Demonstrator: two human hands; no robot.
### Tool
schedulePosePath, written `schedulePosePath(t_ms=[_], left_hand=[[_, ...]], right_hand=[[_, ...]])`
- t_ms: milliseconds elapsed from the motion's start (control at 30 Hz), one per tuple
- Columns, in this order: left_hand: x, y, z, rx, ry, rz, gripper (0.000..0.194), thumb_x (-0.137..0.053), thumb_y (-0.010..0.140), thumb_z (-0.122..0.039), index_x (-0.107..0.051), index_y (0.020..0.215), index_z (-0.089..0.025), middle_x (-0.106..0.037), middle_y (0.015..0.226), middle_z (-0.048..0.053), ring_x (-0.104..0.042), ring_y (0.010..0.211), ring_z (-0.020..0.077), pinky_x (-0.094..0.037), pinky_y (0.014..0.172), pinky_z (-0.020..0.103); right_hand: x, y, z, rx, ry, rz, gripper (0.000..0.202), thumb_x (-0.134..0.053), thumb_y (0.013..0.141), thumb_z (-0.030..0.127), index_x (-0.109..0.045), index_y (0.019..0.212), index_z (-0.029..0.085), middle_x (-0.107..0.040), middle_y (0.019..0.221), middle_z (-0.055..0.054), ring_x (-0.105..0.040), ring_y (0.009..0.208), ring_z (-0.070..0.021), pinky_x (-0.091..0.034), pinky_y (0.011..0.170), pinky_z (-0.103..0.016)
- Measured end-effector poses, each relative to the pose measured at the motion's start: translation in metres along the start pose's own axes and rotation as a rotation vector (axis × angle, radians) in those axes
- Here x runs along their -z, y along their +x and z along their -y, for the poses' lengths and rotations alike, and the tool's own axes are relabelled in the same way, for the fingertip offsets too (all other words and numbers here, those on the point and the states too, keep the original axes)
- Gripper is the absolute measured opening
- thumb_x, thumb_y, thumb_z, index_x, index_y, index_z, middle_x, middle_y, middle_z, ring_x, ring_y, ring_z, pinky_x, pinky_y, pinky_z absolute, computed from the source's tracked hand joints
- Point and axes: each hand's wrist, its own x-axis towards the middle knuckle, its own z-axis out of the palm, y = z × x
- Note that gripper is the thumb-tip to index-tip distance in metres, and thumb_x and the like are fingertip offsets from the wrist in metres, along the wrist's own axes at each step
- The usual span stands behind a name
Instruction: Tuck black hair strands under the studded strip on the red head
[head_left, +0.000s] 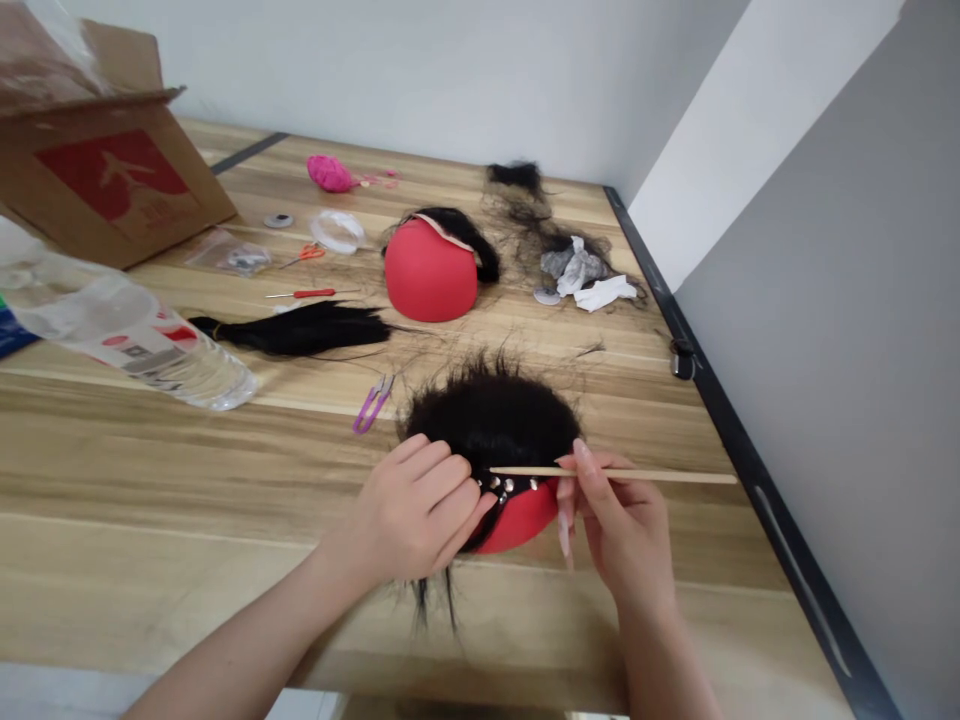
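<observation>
A black hairpiece (491, 410) covers a red dome-shaped form (521, 522) near the table's front edge. Along its near edge runs a dark band (517, 484) dotted with several shiny studs. My left hand (427, 505) is closed at the left end of that band, its curled fingers gripping the hairpiece there; loose strands hang below. Pinched between the thumb and fingers of my right hand (619, 510) is a thin wooden stick (675, 476). It lies nearly level, its pointed tip at the hair just above the studs, close to my left fingers.
Purple thread snips (373, 404) and a hair bundle (307, 328) lie to the left, near a water bottle (142, 330) and a cardboard box (112, 165). Behind are a red-handled hook (311, 293), orange scissors (304, 255), another red form (430, 270) with hair, and crumpled wrappings (577, 267).
</observation>
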Motion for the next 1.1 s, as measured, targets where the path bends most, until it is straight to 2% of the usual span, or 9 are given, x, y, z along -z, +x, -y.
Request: schedulePosePath(t_ms=[167, 333, 467, 567, 867, 967, 1100], left_hand=[[0.003, 0.007, -0.004, 0.049, 0.044, 0.069, 0.027, -0.048, 0.087, -0.014, -0.051, 0.06, -0.015, -0.051, 0.062, 0.004, -0.038, 0.061, 0.0162, -0.03, 0.056, 0.03], [0.008, 0.014, -0.009, 0.11, 0.08, 0.166, 0.027, -0.044, 0.09, -0.016, -0.052, 0.064, -0.015, -0.048, 0.064, 0.003, -0.04, 0.063, 0.017, -0.03, 0.058, 0.031], [0.01, 0.017, -0.014, 0.136, 0.116, 0.22, 0.024, -0.043, 0.089, -0.016, -0.053, 0.067, -0.016, -0.048, 0.066, 0.003, -0.041, 0.063, 0.018, -0.03, 0.058, 0.033], [0.009, 0.016, -0.016, 0.15, 0.135, 0.237, 0.023, -0.043, 0.089, -0.016, -0.054, 0.068, -0.016, -0.048, 0.067, 0.004, -0.041, 0.063, 0.0185, -0.031, 0.058, 0.034], [0.011, 0.017, -0.014, 0.203, 0.068, 0.307, 0.024, -0.04, 0.088, -0.015, -0.051, 0.068, -0.017, -0.049, 0.068, 0.004, -0.042, 0.061, 0.0182, -0.033, 0.056, 0.033], [0.011, 0.016, -0.013, 0.204, 0.05, 0.298, 0.025, -0.039, 0.09, -0.016, -0.052, 0.068, -0.016, -0.049, 0.068, 0.004, -0.042, 0.062, 0.0179, -0.034, 0.057, 0.032], [0.009, 0.014, -0.012, 0.17, 0.051, 0.228, 0.027, -0.039, 0.091, -0.016, -0.052, 0.067, -0.016, -0.049, 0.067, 0.004, -0.041, 0.061, 0.0177, -0.033, 0.056, 0.032]], right_hand=[[0.002, 0.001, -0.003, 0.034, 0.081, 0.044, 0.028, -0.056, 0.091, 0.038, -0.071, 0.084, 0.016, -0.068, 0.068, -0.004, -0.06, 0.045, -0.0102, -0.051, 0.04, -0.02], [0.0, -0.001, 0.001, 0.053, 0.152, 0.09, 0.025, -0.054, 0.092, 0.033, -0.071, 0.084, 0.016, -0.07, 0.073, -0.006, -0.061, 0.05, -0.0133, -0.051, 0.039, -0.023], [0.0, 0.0, 0.004, 0.041, 0.226, 0.137, 0.037, -0.047, 0.093, 0.042, -0.072, 0.087, 0.016, -0.071, 0.075, -0.009, -0.063, 0.052, -0.0177, -0.049, 0.035, -0.026], [0.0, 0.001, 0.004, 0.046, 0.231, 0.118, 0.042, -0.044, 0.093, 0.045, -0.072, 0.085, 0.015, -0.072, 0.073, -0.01, -0.062, 0.049, -0.0179, -0.049, 0.035, -0.027], [-0.003, 0.0, 0.004, 0.041, 0.258, 0.079, 0.04, -0.045, 0.093, 0.041, -0.072, 0.084, 0.014, -0.072, 0.069, -0.008, -0.062, 0.045, -0.0158, -0.049, 0.032, -0.024], [-0.004, 0.001, 0.004, 0.019, 0.246, 0.051, 0.042, -0.047, 0.092, 0.046, -0.072, 0.083, 0.014, -0.072, 0.069, -0.009, -0.061, 0.043, -0.0155, -0.048, 0.031, -0.024], [-0.004, 0.002, 0.002, 0.005, 0.242, 0.035, 0.046, -0.047, 0.091, 0.051, -0.072, 0.082, 0.014, -0.072, 0.067, -0.008, -0.061, 0.04, -0.0147, -0.048, 0.03, -0.023]])
